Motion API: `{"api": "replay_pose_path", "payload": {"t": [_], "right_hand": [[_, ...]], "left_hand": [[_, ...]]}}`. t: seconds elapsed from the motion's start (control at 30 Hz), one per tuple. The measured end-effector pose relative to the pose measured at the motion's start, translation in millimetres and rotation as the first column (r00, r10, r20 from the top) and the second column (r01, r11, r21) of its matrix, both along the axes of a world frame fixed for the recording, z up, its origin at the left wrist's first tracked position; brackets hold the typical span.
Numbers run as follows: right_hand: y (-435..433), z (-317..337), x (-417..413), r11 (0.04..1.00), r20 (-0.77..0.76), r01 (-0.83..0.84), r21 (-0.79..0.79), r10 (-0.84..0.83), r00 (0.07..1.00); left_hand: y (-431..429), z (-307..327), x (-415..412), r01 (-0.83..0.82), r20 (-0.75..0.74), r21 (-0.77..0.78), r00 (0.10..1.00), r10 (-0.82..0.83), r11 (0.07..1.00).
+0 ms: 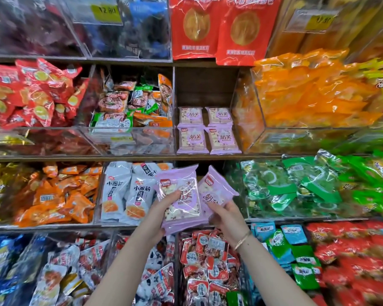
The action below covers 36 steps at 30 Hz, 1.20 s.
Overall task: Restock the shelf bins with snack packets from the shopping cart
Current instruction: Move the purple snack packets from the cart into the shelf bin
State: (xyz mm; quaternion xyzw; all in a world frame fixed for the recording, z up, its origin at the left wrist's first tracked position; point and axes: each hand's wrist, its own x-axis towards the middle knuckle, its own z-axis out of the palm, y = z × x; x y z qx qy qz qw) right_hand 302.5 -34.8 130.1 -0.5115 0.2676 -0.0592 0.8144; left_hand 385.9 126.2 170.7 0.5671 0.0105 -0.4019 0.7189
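My left hand grips a stack of lilac snack packets, thumb across the top packet's front. My right hand holds another lilac packet, tilted to the right, touching the stack. Both hands are in front of the shelf, just below the narrow middle bin. That bin holds several matching lilac packets laid flat in two rows, with its upper part bare. The shopping cart is out of view.
Clear plastic bins full of packets surround the middle bin: red ones at left, orange ones at right, white packets and green packets on the shelf below. Large red bags stand above.
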Motion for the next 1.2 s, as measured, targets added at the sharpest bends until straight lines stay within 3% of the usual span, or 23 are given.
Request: {"api": "replay_pose_path", "payload": {"t": [0.17, 0.33, 0.5, 0.6, 0.7, 0.8, 0.93, 1.2], "right_hand": [[-43.5, 48.0, 47.0, 0.973, 0.116, 0.107, -0.203, -0.085, 0.99], [-77.2, 93.3, 142.7, 0.942, 0.018, 0.184, -0.282, -0.186, 0.982], [-100.0, 83.5, 228.6, 0.874, -0.087, 0.205, -0.441, -0.268, 0.959], [-106.7, 69.7, 261.2, 0.901, -0.164, 0.129, -0.414, -0.213, 0.963], [-108.6, 60.2, 275.4, 0.902, -0.126, 0.128, -0.412, -0.196, 0.973], [-108.4, 55.9, 272.2, 0.768, -0.127, 0.006, -0.64, -0.113, 0.985], [-116.6, 51.5, 274.2, 0.57, -0.1, -0.025, -0.821, -0.1, 0.99], [-121.0, 55.7, 272.5, 0.396, -0.247, -0.193, -0.898, -0.091, 0.965]], "left_hand": [[17.8, 6.0, 18.7, -0.09, 0.026, 0.009, 0.996, 0.09, 0.996], [29.8, 10.2, 33.5, -0.155, -0.024, 0.01, 0.988, 0.156, 0.988], [33.9, 5.4, 41.3, -0.179, -0.03, 0.006, 0.983, 0.179, 0.984], [35.0, 3.6, 46.5, -0.195, -0.022, 0.006, 0.98, 0.195, 0.981], [35.8, 0.2, 53.9, -0.189, -0.048, 0.015, 0.981, 0.19, 0.982], [37.1, -8.9, 57.9, -0.228, -0.081, 0.016, 0.97, 0.228, 0.974], [33.3, -13.9, 60.8, -0.251, -0.139, 0.013, 0.958, 0.25, 0.968], [29.7, -11.6, 61.2, -0.231, -0.164, -0.034, 0.961, 0.222, 0.972]]}}
